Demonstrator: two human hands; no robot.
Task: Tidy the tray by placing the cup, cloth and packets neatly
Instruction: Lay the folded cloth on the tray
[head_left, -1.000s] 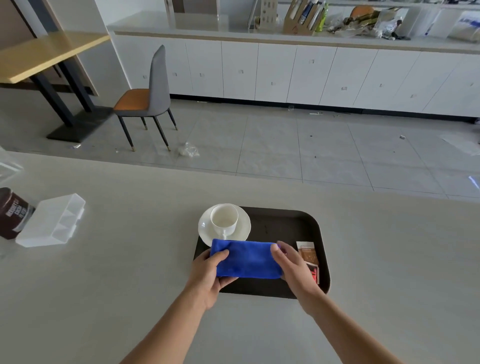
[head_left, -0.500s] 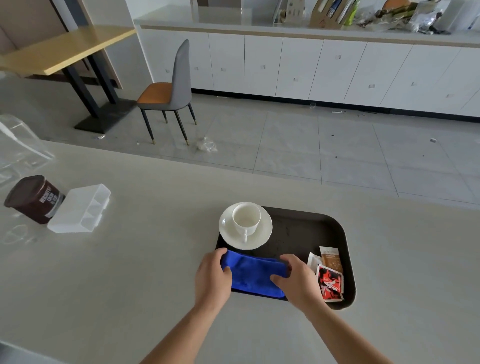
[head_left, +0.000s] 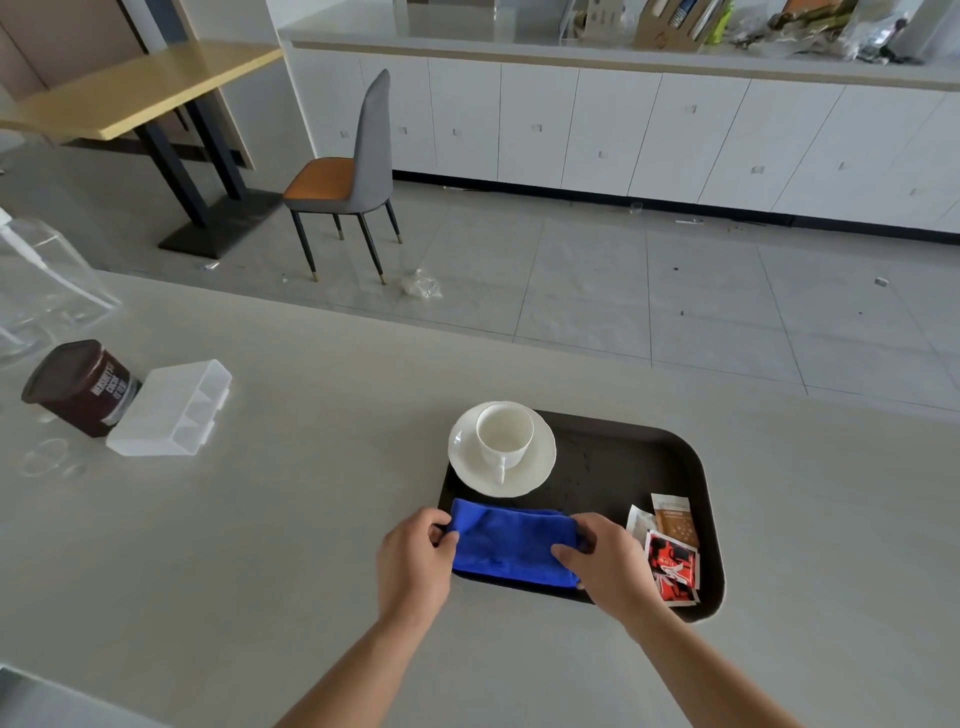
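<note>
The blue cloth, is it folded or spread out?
Folded: the blue cloth is a compact rectangle on the tray, held at both ends.

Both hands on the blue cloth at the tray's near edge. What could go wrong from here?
1. The cloth lies along the tray's near rim; if smoothed carelessly, its edge may hang over.
2. The right hand is close to the packets, so pulling it away might scatter them.
3. The left hand is just in front of the saucer; a forward push might jolt the cup.
</note>
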